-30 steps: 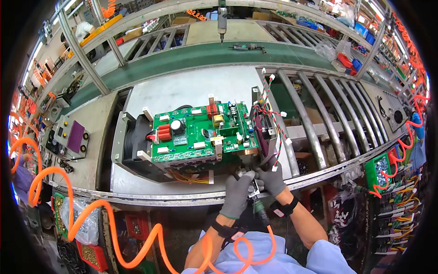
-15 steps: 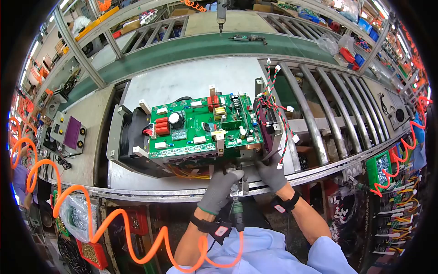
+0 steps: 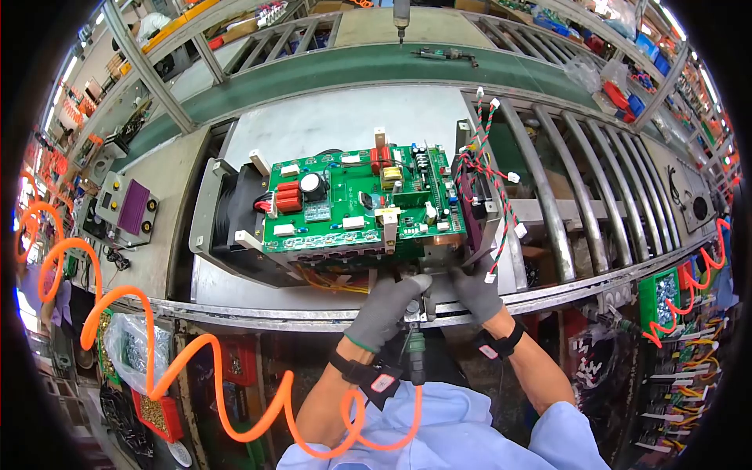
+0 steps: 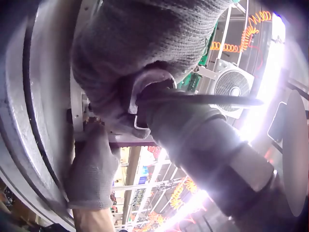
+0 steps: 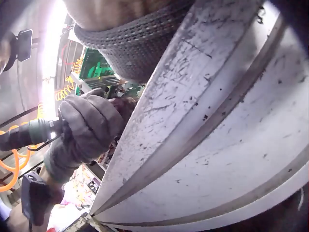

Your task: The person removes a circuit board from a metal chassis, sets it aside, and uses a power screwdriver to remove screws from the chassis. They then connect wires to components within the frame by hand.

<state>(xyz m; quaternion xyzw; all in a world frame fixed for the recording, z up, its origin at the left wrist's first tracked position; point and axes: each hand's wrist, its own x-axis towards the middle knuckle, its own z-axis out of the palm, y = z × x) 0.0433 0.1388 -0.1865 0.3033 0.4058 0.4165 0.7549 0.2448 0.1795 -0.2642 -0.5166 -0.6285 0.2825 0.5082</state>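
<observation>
My gloved left hand (image 3: 392,309) grips an air-driven power tool (image 3: 416,345) with a green hose fitting, at the near side of a large electronic unit. The left wrist view shows the fingers wrapped round the tool's metal body, with the hose fitting (image 4: 193,130) pointing back. The tool's front end is hidden by the hand and unit. A green circuit board (image 3: 345,196) tops the unit, with a black fan housing (image 3: 237,223) at its left. My gloved right hand (image 3: 476,296) is at the unit's near right corner; its fingertips are hidden, so I cannot tell whether they hold anything.
An orange coiled hose (image 3: 204,345) runs from the tool across the left front. Metal rollers (image 3: 552,204) lie to the right, and loose red-green wires (image 3: 501,211) stick out of the unit there. A metal rail (image 3: 313,315) edges the bench. Another driver (image 3: 401,19) hangs above.
My left hand has moved left and forward with the tool, away from the right hand. The right hand has shifted slightly forward against the unit's corner. The head view has tilted a little.
</observation>
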